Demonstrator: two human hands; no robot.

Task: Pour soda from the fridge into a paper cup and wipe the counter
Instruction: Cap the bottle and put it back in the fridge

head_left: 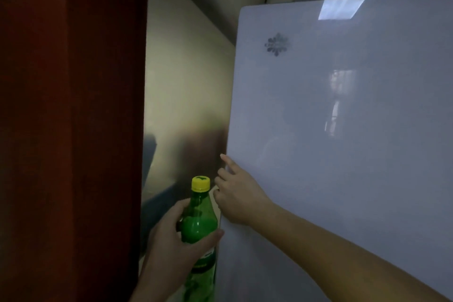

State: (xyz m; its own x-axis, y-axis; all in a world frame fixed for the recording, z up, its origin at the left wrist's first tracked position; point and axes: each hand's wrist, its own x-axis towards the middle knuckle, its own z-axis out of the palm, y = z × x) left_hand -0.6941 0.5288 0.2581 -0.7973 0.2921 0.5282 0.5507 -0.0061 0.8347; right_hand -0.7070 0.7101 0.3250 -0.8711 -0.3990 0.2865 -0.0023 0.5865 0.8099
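Observation:
A green soda bottle with a yellow cap stands upright in my left hand, which is wrapped around its upper body. Just to its right, my right hand rests on the left edge of the white fridge door, fingers curled around that edge and the index finger pointing up. The fridge's inside is hidden behind the door. No paper cup or counter is in sight.
A dark red panel or curtain fills the left side, close beside my left arm. A beige wall lies between it and the fridge door. The glossy door reflects a ceiling light.

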